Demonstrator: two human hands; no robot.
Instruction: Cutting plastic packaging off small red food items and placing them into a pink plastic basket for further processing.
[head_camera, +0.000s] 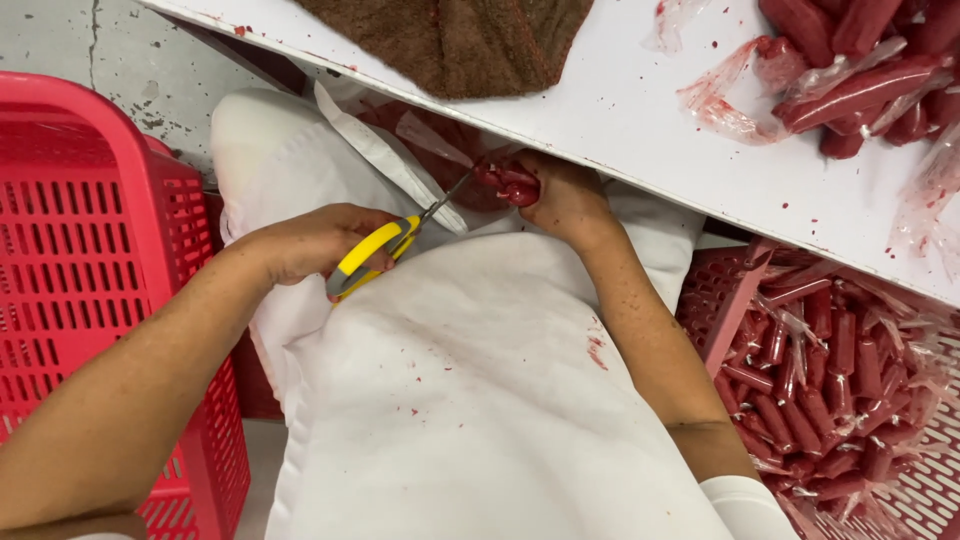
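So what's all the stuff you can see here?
Scissors: one, yellow handles, in the left hand.
Red tube: one, in the right hand, at the scissor tips.
Wrapped red tubes: a pile, on the white table.
Basket of tubes: one, pink, lower right.
Empty basket: one, red, left.
Cloth: one, brown, on the table.
Apron: one, white, red-stained, over the lap.
Left hand: grips scissors.
Right hand: pinches the tube.
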